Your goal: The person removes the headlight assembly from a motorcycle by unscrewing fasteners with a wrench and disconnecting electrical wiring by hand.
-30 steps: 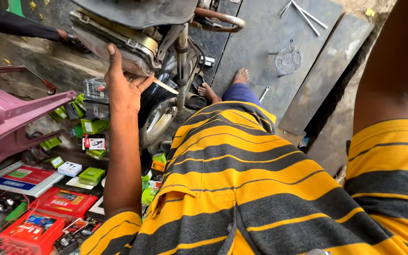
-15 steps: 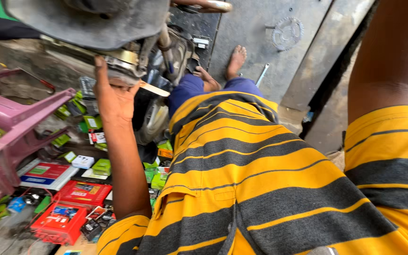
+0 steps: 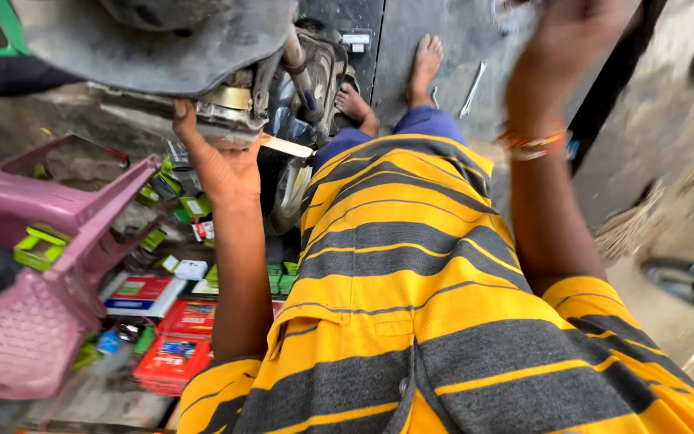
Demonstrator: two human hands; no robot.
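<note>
Under the motorcycle (image 3: 202,48), left hand (image 3: 222,165) — fingers gripping engine part (image 3: 222,108)

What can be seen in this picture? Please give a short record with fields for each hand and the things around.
left hand: raised, gripping the metal motorcycle part overhead
right hand: raised, blurred; cannot tell if it holds anything
wrist: beaded bracelet on the right arm
clothing: yellow and grey striped shirt
left side: overturned pink plastic chair
ground: red boxes, small green boxes, a wrench
</note>
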